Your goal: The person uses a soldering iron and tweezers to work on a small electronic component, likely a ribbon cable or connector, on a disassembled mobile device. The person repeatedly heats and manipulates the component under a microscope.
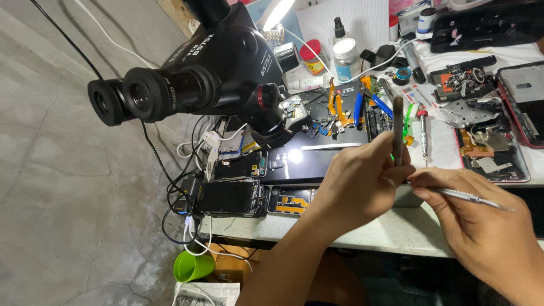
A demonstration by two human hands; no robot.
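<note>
My left hand holds a thin phone edge-on, upright above the table's front edge. My right hand pinches a slim metal pry tool whose tip meets the phone's lower end near my left thumb. Both hands hover in front of the white bench.
A black stereo microscope overhangs the bench at left. Opened phones, circuit boards and flex cables lie under it. A red-handled screwdriver, bottles and another dismantled phone sit at right. A green cup stands on the floor.
</note>
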